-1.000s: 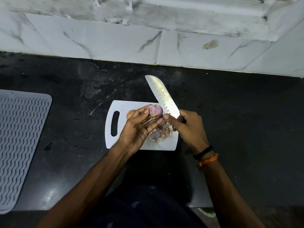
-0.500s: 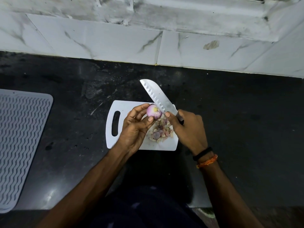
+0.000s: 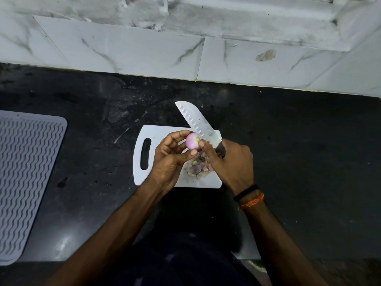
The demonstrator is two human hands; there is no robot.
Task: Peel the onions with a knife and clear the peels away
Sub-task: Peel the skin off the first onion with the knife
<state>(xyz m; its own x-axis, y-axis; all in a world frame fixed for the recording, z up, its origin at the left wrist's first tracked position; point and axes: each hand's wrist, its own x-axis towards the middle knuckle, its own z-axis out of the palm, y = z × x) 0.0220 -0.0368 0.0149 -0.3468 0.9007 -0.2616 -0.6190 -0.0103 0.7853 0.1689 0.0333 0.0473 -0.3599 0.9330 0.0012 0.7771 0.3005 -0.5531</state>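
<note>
Right hand (image 3: 233, 162) gripping knife (image 3: 196, 122), blade pointing up-left

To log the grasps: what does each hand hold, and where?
The left hand holds the onion by its sides, in the fingertips. The right hand grips the knife at its handle.
</note>
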